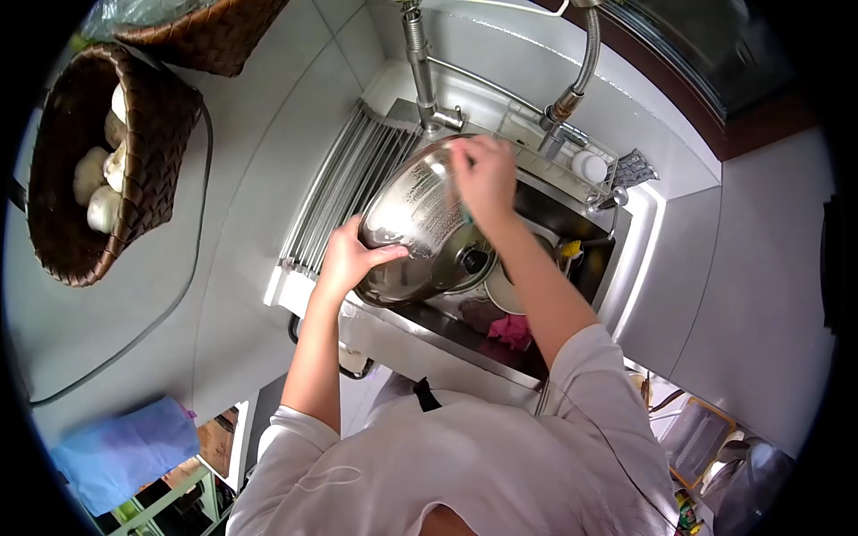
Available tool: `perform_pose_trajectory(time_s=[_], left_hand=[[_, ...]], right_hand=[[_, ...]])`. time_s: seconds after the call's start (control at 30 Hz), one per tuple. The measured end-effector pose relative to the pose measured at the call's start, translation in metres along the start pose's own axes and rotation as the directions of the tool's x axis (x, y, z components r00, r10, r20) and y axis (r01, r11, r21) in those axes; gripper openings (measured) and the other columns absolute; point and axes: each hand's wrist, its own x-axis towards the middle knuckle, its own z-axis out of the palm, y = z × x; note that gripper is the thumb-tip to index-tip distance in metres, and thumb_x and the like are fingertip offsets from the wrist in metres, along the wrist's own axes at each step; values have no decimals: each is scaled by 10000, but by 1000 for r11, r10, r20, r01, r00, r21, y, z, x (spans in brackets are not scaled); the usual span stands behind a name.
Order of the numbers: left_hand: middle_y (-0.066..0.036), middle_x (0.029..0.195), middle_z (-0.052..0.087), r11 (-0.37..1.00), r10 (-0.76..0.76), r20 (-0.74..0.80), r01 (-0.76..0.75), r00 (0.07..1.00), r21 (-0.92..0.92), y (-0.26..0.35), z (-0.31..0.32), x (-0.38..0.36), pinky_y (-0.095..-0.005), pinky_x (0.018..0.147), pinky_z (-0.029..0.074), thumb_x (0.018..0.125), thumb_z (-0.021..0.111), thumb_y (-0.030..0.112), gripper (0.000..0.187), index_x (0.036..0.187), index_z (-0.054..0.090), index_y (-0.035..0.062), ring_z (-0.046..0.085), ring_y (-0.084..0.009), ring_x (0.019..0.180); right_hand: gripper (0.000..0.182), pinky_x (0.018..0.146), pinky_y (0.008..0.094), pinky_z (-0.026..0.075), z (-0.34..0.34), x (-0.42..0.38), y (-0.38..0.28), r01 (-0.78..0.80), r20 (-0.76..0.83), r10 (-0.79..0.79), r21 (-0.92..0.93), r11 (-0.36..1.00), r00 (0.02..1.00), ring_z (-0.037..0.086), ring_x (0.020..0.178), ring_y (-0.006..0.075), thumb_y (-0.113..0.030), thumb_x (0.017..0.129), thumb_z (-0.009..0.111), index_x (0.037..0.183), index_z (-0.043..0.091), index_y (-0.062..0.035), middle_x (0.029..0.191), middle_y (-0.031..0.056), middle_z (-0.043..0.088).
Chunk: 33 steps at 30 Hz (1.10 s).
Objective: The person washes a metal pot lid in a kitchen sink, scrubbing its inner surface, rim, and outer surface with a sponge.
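Note:
A large shiny metal bowl [407, 210] is tilted on its side over the sink [578, 279], with wet streaks on its surface. My left hand [344, 255] grips its near left edge, thumb lying across the metal. Against the bowl's upper right part is my right hand [487, 183], fingers curled and slightly blurred. A small greenish bit shows beneath that hand, but what the fingers hold is hidden. Below the right forearm, a lid with a black knob [472, 259] lies in the sink, beside a pale round dish [506, 293] and a pink cloth [511, 330].
A roll-up drying rack [331, 188] spans the sink's left side. Two taps, a left one [420, 71] and a right one [559, 116], stand behind. A wire caddy [585, 170] sits at the back. Far left is a woven basket [152, 152] holding garlic bulbs [103, 210].

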Motion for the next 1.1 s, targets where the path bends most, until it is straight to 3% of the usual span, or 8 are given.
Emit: perform_pose_trajectory(time_s=[0.2,0.3,0.43,0.8,0.9,0.93,1.07,1.1], left_hand=[[-35,694,647,932,-153,80,171,985,-319,-25,-3,15,-256,513,482,765,837,228,355,940,655,-21,615,-112,555],[-29,689,650,906,-173,110,202,979,-373,-23,-5,19,-245,481,466,770,834,211,319,911,661,-17,601,-101,526],[-42,677,656,931,-152,97,176,984,-320,-23,-3,21,-251,485,473,772,834,211,321,884,657,-31,613,-105,539],[-46,693,647,924,-184,138,219,973,-314,-8,-8,17,-269,510,505,802,811,235,341,884,640,-49,615,-124,552],[-37,680,634,964,-179,103,195,978,-181,7,-7,23,-276,502,478,803,812,254,360,874,634,-51,582,-118,555],[-27,668,622,1000,-1,27,1,1000,2,3,-3,31,-282,498,441,799,817,279,389,854,628,-57,530,-111,543],[-83,643,640,943,-63,53,43,997,330,33,-9,30,-331,554,460,777,827,342,441,827,644,-57,521,-125,580],[-84,666,653,983,-27,52,17,998,185,25,-11,31,-320,574,471,787,820,333,431,855,656,-59,539,-120,601]], right_hand=[[146,703,351,489,-5,-3,20,-357,86,359,455,816,929,627,738,267,-165,828,712,852,721,-21,775,88,658],[146,695,346,490,-2,4,-5,-83,-54,128,511,856,990,614,751,253,-165,835,711,886,723,-30,793,85,642],[214,836,349,483,11,9,-37,288,201,-366,334,898,909,563,957,247,-203,834,712,988,732,-56,1041,86,608],[141,875,380,474,6,55,-12,513,431,-582,277,813,689,524,961,235,-207,755,686,829,718,-91,873,1,615],[141,866,361,483,5,57,-31,588,495,-678,351,729,544,530,953,223,-218,740,677,753,682,-78,831,9,585],[153,844,350,495,4,54,-43,667,505,-735,355,655,453,535,935,211,-238,723,671,720,667,-85,825,16,571],[168,782,349,498,2,55,-42,687,371,-817,446,574,442,529,898,212,-241,703,676,692,643,-77,826,27,563],[172,779,350,497,-5,61,-31,679,386,-802,432,593,455,529,893,214,-240,695,680,681,634,-75,832,28,571]])
